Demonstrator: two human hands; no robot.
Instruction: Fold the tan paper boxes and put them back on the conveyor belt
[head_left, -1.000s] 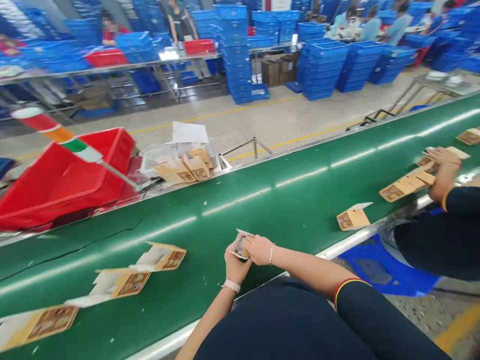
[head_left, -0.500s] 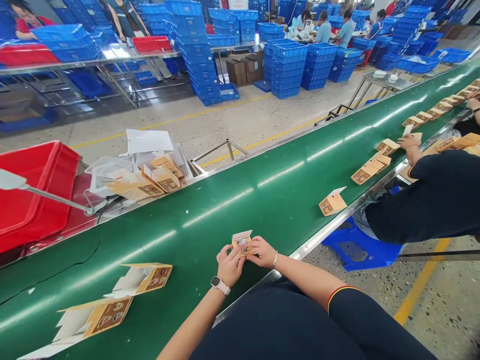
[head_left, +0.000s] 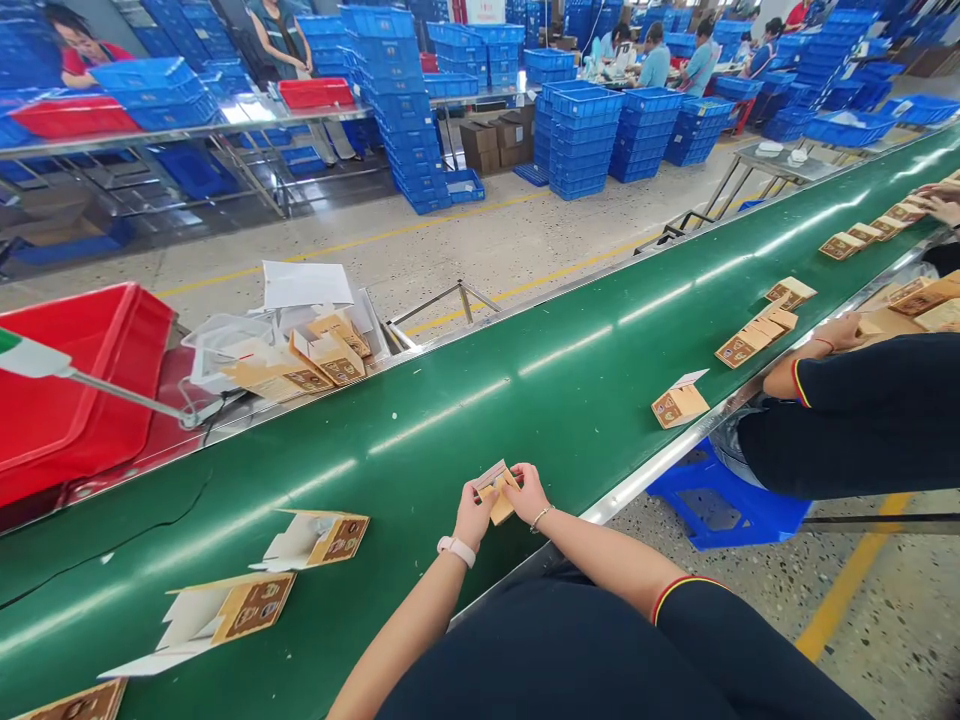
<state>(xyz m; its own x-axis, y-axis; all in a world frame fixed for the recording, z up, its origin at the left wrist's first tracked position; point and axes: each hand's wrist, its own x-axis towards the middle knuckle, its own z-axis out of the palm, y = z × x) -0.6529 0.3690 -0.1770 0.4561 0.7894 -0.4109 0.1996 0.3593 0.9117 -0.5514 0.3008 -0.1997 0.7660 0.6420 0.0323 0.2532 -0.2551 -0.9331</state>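
Note:
Between my two hands is a small cardboard box (head_left: pixel 504 506) with a raised flap, above the green conveyor belt (head_left: pixel 480 410). My left hand (head_left: pixel 474 515) grips its left side, with a pale watch strap on the wrist. On the opposite side, my right hand (head_left: pixel 529 490) pinches the box, fingers on its top. To the left on the belt stand open boxes with white insides: a nearer one (head_left: pixel 255 605) and another one (head_left: pixel 341 540). A box with its flap up (head_left: pixel 681 402) rests to the right of my hands.
A co-worker's arm (head_left: pixel 814 358) reaches toward cartons at the right, above a blue stool (head_left: pixel 731 495). More boxes (head_left: pixel 750 338) line the belt further along. Across the belt are a red bin (head_left: pixel 90 380), a lamp arm (head_left: pixel 127 390) and a tray of folded boxes (head_left: pixel 330 355).
My fingers have shifted to the box's two sides, and its top looks more covered. Boxes on the belt have moved right; another enters at bottom left. The co-worker's hand has drawn back from the belt.

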